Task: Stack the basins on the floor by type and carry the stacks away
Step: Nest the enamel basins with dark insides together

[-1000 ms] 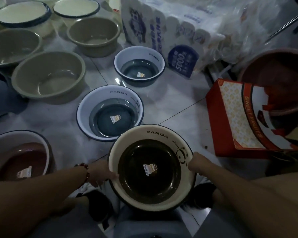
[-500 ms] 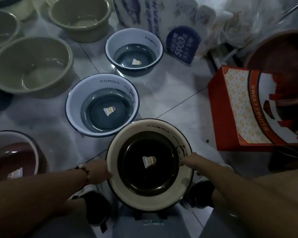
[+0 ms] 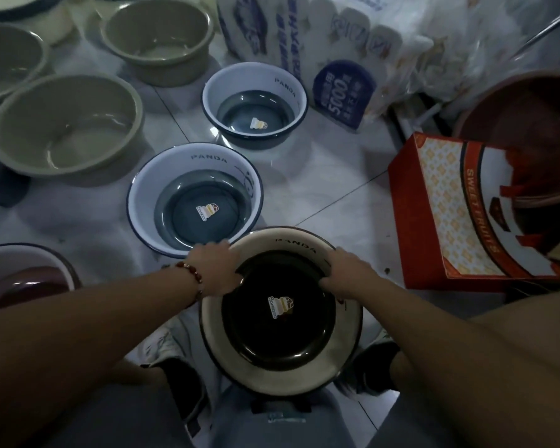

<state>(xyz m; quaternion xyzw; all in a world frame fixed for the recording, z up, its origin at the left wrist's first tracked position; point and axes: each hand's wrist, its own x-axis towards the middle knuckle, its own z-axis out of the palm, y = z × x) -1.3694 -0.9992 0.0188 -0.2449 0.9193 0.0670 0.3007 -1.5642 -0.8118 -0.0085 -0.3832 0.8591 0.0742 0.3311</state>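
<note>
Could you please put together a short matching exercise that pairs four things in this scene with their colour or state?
Things:
1. cream-rimmed basin
2. nearer blue-rimmed basin
3. large plain basin
4. Sweet Fruits box

Descriptions:
A. red and white, on the floor at the right
B. olive-beige, no sticker inside
C. gripped at the rim by the left hand and right hand
D. white wall, grey-blue bottom, sticker inside

Pairs: 1-C, 2-D, 3-B, 4-A
</note>
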